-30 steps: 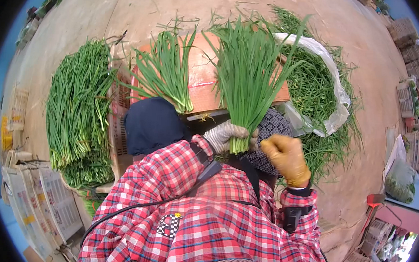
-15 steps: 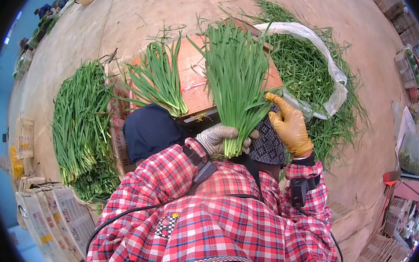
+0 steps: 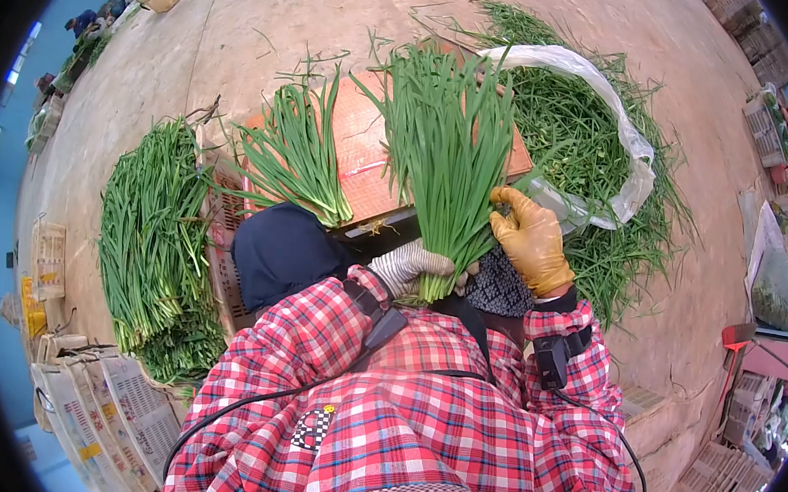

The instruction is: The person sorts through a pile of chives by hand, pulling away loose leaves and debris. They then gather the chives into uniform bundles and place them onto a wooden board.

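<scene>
My left hand (image 3: 411, 266), in a whitish knit glove, is wrapped round the pale lower stems of a bunch of green leafy stalks (image 3: 448, 148) that fans out away from me. My right hand (image 3: 531, 241), in a yellow-orange glove, is at the right edge of this bunch, with thumb and index finger bent close to the leaves. Whether a leaf lies between those fingertips is too small to tell. Beyond the bunch is an orange-pink board (image 3: 361, 137), with a smaller bunch (image 3: 300, 146) lying on its left part.
A tall pile of stalks (image 3: 154, 236) fills a crate (image 3: 226, 261) at left. Loose greens (image 3: 566, 121) lie at right in and around a white plastic bag (image 3: 638, 145). Stacked crates (image 3: 113, 404) stand at lower left. People (image 3: 80, 22) are far off at upper left.
My right hand has moved slightly left and down, closer to the held bunch, and its index finger has curled in. The bunch has shifted a little, its stem end lower and to the left.
</scene>
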Action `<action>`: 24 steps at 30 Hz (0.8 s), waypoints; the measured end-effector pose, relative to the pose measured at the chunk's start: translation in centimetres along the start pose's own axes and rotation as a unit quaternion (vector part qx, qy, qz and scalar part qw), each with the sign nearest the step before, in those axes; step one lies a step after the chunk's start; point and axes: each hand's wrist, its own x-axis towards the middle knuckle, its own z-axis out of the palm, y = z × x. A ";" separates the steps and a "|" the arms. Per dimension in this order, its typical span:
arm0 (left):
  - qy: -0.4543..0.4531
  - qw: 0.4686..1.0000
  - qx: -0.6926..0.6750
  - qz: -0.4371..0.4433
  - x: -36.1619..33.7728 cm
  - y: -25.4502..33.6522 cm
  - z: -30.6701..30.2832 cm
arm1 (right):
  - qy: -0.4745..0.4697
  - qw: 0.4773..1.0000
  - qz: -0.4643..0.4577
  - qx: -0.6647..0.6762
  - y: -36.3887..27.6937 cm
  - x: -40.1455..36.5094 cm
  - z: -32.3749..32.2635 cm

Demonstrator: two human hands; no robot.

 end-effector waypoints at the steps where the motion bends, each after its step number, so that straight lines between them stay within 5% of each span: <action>1: 0.007 1.000 0.000 -0.002 0.0 -0.1 -0.2 | -0.014 1.000 0.007 0.008 0.0 0.0 -0.1; 7: 0.027 1.000 0.007 -0.010 0.0 -0.2 -0.3 | -0.010 0.999 -0.037 0.019 0.8 -0.2 0.3; 13: 0.054 0.997 0.064 -0.003 0.3 -1.1 -1.3 | 0.248 0.963 0.010 -0.101 2.5 1.1 -1.1; 15: 0.067 0.995 0.080 0.002 0.5 -1.4 -1.2 | 0.293 0.955 0.019 -0.028 2.2 1.8 -3.6; 17: 0.076 0.993 0.096 0.002 0.6 -1.5 -0.8 | 0.263 0.965 0.012 0.008 1.4 2.0 -4.6; 20: 0.083 0.989 0.122 -0.001 0.9 -1.3 0.0 | 0.091 0.995 0.033 -0.036 -1.8 2.4 -3.4; 24: 0.089 0.985 0.149 -0.008 1.1 -1.4 -0.2 | 0.110 0.994 -0.009 -0.012 1.7 3.5 1.2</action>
